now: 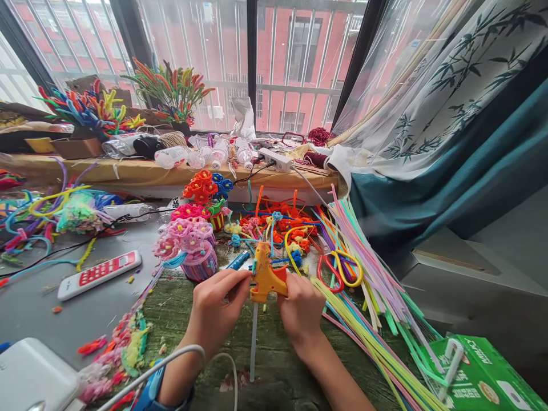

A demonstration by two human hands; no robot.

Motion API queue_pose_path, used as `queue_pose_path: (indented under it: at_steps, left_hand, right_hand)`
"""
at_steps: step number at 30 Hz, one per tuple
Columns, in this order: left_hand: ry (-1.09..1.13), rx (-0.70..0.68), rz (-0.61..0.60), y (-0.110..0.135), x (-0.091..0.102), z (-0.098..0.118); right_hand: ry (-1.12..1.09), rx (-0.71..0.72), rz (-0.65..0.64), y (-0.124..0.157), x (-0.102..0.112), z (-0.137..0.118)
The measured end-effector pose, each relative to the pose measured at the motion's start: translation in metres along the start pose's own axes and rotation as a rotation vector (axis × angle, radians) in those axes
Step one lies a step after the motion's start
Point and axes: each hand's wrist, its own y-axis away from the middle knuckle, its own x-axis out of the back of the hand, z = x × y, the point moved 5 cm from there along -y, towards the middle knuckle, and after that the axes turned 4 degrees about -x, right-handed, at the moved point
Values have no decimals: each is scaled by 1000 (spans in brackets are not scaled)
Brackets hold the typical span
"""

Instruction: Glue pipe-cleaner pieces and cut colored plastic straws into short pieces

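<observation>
An orange-yellow hot glue gun (266, 274) is in front of me, with a pale glue stick (254, 342) sticking out of its back end toward me. My right hand (301, 308) is closed around the gun's handle. On the other side, my left hand (220, 305) has its thumb and fingertips pinched together right beside the gun's body. A tiny teal bit shows at those fingertips; what they hold is mostly hidden. Just past the left hand lies a blue tube-like item (238, 260). A pot of pink pipe-cleaner flowers (188, 242) stands left of it.
Scissors (338, 271) with red and yellow handles lie right of the gun, beside long pipe cleaners (372, 337). A white remote (100, 274) is at left, a white device (34, 377) with a cable at lower left. A green box (492, 371) is at lower right. Bottles (220, 151) line the sill.
</observation>
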Motion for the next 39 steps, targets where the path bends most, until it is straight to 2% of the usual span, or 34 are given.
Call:
queue_pose_path:
  at_steps: [11,21,34,39]
  left_hand:
    - [16,67,-7,3,-2,-1]
    - [-2,89,-36,1,-4,0]
    - [119,275,-26,5,-7,-10]
    - [121,288,-19,6,-7,-9]
  right_hand:
    - [113,81,88,-3,11,-4]
    - [156,108,108,-2,12,-6]
    - [235,161,129,-4,22,-12]
    - [249,149,114,-3,21,-12]
